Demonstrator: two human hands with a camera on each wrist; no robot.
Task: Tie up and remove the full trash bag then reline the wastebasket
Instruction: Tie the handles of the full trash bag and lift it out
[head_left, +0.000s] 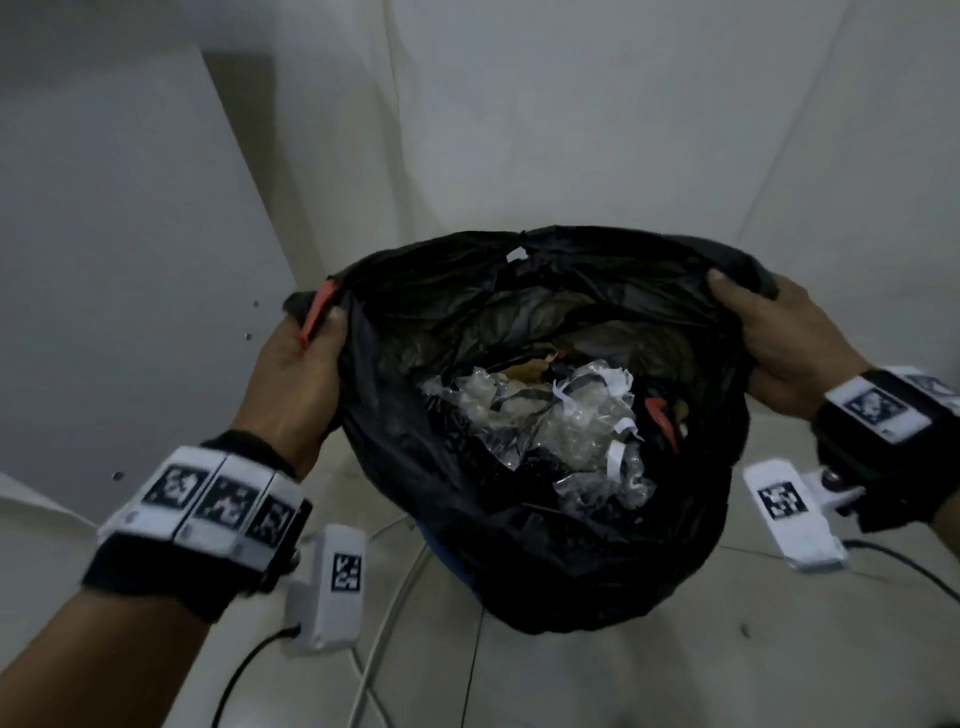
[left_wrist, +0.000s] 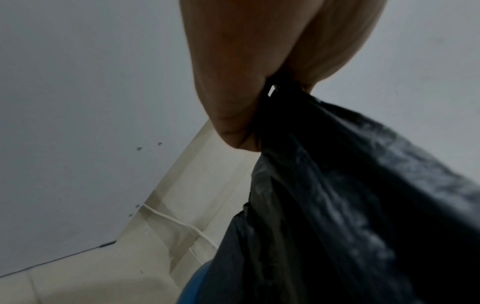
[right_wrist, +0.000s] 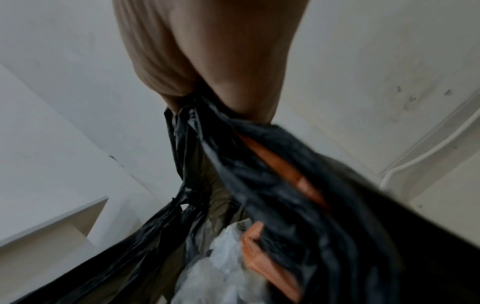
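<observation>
A black bag (head_left: 545, 519) is hanging open between the person's two hands, above a pale tiled floor (head_left: 597, 675) near the corner of white walls (head_left: 571, 104). Its mouth is gaping wide, showing crumpled clear plastic (head_left: 540, 415), white paper strips and dark scraps inside. The left hand (head_left: 296, 364) is pinching the bag's left rim together with a red drawstring (head_left: 317, 312); its grip is closed on the plastic, thumb on top. The right hand (head_left: 779, 343) is gripping the bag's right rim, thumb over the edge and fingers curled behind. In the right wrist view, bunched black plastic and an orange-red strip are running out from under that hand (right_wrist: 215, 61). A sliver of blue bin (left_wrist: 192, 288) is showing beneath the bag, in the left wrist view. A white cable (left_wrist: 179, 223) is lying along the floor by the wall.
</observation>
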